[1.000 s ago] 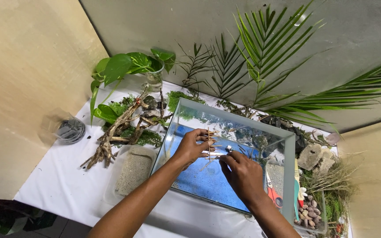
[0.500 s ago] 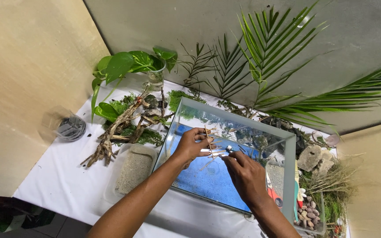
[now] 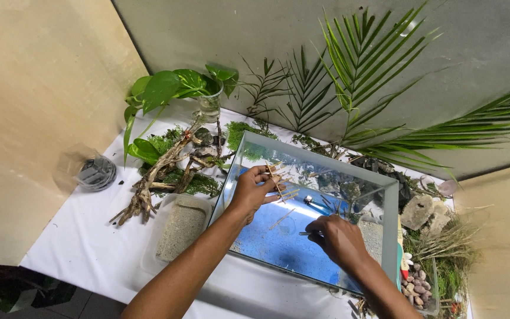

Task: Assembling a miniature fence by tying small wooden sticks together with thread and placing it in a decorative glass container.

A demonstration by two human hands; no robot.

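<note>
Glass walls of the tank (image 3: 385, 195) frame both my hands, which are down inside it over a floor of blue sand (image 3: 278, 245). My left hand (image 3: 254, 192) is near the tank's back left corner, its fingers (image 3: 270, 175) clamped on a small bundle of thin wooden sticks (image 3: 280, 180) that fan out past the fingertips. My right hand (image 3: 337, 239) is lower and nearer to me, its fingers closed on a thin metal tool (image 3: 304, 233) (only its tip shows, so I cannot tell what kind it is). The tip points left over the sand. One loose stick (image 3: 281, 217) lies on the sand between my hands, and a small blue lighter (image 3: 317, 207) lies just behind the right hand. A patch of pale sand (image 3: 374, 236) sits by the right wall.

The tank stands on a white worktop (image 3: 72, 254). To its left lie a clear tray of grey sand (image 3: 179, 230), just beside the glass, and a heap of driftwood (image 3: 154, 177) on green moss (image 3: 199, 184). A jar (image 3: 209, 105) with broad green leaves stands behind them, and a crumpled clear bag (image 3: 92, 172) lies well apart at the far left. Palm fronds (image 3: 355, 77) lean against the grey wall behind. To the right are pale rocks (image 3: 423, 211), dry grass (image 3: 453, 242) and a tub of pebbles (image 3: 417, 289).
</note>
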